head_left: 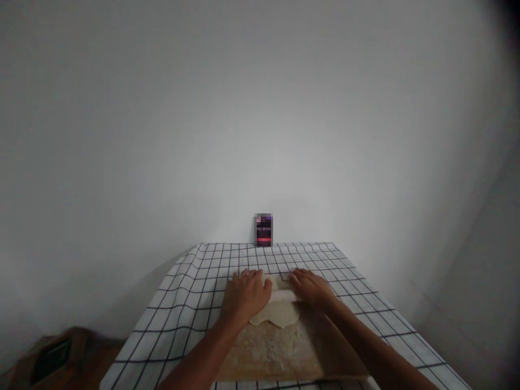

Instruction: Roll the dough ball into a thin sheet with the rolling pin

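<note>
A pale rolling pin [283, 296] lies crosswise on a flattened sheet of dough [279, 315]. My left hand [247, 295] is over the pin's left part, its fingers pointing away from me and its thumb toward the middle. Over the right part sits my right hand [312, 287], fingers bent forward across the pin. Both ends of the pin are hidden by the hands. The dough shows on the near and far sides of the pin, its near edge uneven. Underneath is a wooden board [276, 355] dusted with flour.
A white tablecloth with dark grid lines [179, 309] covers the table. At its far edge a blurred, dark upright object [264, 231] leans near the white wall [260, 119]. A brown item with a dark opening [52, 357] stands low on the left.
</note>
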A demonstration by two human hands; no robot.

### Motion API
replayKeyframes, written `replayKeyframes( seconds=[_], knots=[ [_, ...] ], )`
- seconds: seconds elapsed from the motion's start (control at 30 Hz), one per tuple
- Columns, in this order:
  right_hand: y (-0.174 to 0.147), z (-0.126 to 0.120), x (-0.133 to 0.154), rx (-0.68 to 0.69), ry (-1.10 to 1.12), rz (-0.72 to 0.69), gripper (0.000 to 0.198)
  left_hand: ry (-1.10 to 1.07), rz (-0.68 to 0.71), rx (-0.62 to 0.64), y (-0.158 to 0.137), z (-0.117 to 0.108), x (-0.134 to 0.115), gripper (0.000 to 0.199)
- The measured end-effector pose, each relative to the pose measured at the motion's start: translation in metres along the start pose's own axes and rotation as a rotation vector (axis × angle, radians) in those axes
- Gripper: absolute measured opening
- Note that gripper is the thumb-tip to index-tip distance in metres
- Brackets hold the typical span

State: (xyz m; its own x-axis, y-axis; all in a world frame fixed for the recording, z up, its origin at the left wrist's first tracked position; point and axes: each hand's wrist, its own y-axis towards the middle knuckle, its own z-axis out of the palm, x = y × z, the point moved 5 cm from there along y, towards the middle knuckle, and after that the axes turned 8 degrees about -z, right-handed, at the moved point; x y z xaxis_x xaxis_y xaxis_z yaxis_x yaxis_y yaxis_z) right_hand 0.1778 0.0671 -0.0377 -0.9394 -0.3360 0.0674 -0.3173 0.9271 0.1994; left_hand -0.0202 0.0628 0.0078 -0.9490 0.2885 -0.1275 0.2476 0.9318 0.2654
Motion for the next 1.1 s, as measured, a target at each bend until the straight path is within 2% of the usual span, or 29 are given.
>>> replayKeyframes(
  seconds=[0.2, 0.37, 0.67, 0.83, 1.1],
  knots=[
    [-0.046, -0.004, 0.021, -0.044, 0.025, 0.149, 0.052, -0.045, 0.085, -0.092, -0.030, -0.005, -0.006, 0.044],
    [-0.079, -0.013, 0.048, -0.134, 0.062, 0.149, 0.053, -0.091, 0.163, -0.148, -0.050, -0.005, -0.004, 0.045],
    [-0.116, -0.019, 0.083, -0.222, 0.065, 0.160, 0.048, -0.154, 0.267, -0.160, -0.087, -0.007, 0.009, 0.048],
    [-0.113, -0.020, 0.085, -0.203, 0.047, 0.163, 0.048, -0.139, 0.290, -0.174, -0.088, -0.002, 0.013, 0.048],
    [-0.073, -0.026, 0.057, -0.178, -0.010, 0.196, 0.046, -0.123, 0.250, -0.238, -0.045, 0.013, 0.010, 0.044]
  ],
)
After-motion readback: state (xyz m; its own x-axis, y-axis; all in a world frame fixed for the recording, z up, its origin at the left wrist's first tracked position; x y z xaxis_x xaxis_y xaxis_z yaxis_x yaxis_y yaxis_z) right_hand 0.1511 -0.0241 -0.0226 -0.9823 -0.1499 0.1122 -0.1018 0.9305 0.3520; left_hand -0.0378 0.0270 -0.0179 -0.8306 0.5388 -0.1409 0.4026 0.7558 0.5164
